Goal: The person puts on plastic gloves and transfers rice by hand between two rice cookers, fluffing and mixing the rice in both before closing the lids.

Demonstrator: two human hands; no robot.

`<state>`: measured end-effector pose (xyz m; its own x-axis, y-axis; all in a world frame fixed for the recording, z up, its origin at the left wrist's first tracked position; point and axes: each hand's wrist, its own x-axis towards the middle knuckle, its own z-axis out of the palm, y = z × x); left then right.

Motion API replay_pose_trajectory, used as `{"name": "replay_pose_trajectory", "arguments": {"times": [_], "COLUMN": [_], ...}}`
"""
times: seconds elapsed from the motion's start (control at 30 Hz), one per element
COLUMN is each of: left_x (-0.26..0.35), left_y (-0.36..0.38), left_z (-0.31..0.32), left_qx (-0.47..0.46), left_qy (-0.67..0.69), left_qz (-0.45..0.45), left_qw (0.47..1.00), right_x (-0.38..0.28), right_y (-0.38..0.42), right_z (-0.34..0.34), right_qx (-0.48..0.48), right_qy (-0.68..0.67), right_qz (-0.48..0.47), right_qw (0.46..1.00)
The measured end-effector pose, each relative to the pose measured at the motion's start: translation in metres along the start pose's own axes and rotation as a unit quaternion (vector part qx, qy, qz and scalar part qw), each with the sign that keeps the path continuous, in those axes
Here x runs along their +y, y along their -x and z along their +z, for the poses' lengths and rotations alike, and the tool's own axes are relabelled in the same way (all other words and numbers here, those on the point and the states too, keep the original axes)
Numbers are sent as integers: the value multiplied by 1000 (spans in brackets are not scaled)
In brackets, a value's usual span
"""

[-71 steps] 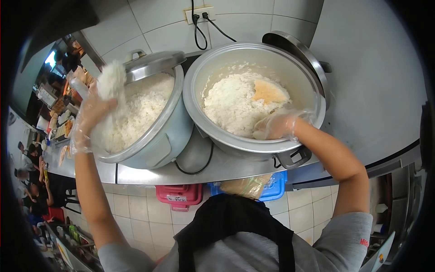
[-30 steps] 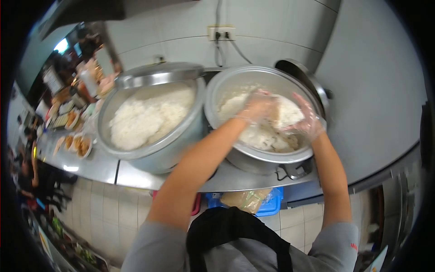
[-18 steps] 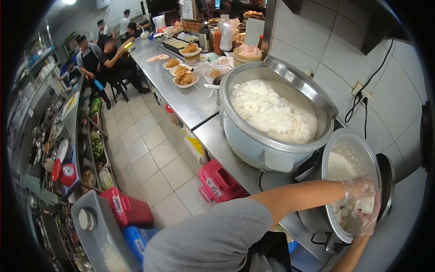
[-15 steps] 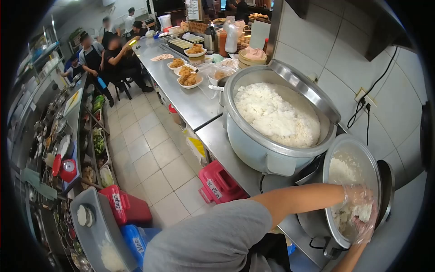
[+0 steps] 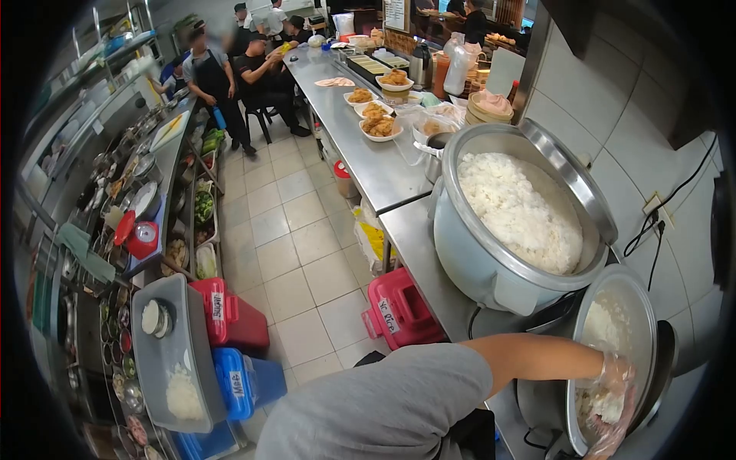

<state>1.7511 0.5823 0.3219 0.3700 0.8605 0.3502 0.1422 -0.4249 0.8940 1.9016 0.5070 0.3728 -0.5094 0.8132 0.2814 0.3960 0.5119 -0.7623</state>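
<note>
My left hand [image 5: 613,383] is down in the near rice pot [image 5: 613,307] at about 4 o'clock, and the fisheye edge chops off the pot's bottom. My right hand [image 5: 609,443] is barely a sliver of glove at the rim of the view, so I can't tell what it's gripping. The labels on the red bin [image 5: 399,310] are too small to read. The people [image 5: 230,69] at 11 o'clock are blurry.

rice pot [image 5: 648,307]: round metal cooker pot, lid off, on the steel counter's near end; partly filled with clumped white cooked rice [image 5: 600,330], lumps stuck to inner wall.
</note>
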Motion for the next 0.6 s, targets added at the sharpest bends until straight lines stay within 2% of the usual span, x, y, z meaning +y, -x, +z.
{"name": "replay_pose_trajectory", "arguments": {"times": [0.07,0.23,0.27,0.3,0.37,0.4,0.43,0.47,0.5,0.53,0.57,0.6], "left_x": [-5,-8,-16,-27,-40,-44,-50,-51,-46,-40,-25,-12], "left_y": [0,-16,-26,-38,-54,-57,-59,-56,-49,-45,-39,-31], "left_z": [1,13,19,27,37,39,42,42,39,35,25,17], "left_qx": [14,46,59,71,92,102,102,174,244,243,185,126], "left_qy": [-51,-142,-216,-289,-430,-497,-497,-572,-639,-640,-608,-569], "left_qz": [-9,-2,17,35,71,89,87,109,130,129,81,32], "left_qw": [999,989,974,954,895,857,857,794,718,717,768,812], "right_x": [4,2,2,1,-2,2,8,12,9,5,2,-1], "right_y": [-1,1,2,2,3,2,1,1,2,4,6,6], "right_z": [5,-3,-3,0,7,5,1,-1,-2,-3,-4,-5], "right_qx": [5,6,7,6,20,20,28,36,35,92,149,150], "right_qy": [-41,-11,-4,-5,-42,-43,-50,-57,-58,51,158,155], "right_qz": [-50,-13,-4,-4,-90,-90,-45,0,0,-39,-78,-79], "right_qw": [998,1000,1000,1000,995,995,997,998,998,994,973,973]}}
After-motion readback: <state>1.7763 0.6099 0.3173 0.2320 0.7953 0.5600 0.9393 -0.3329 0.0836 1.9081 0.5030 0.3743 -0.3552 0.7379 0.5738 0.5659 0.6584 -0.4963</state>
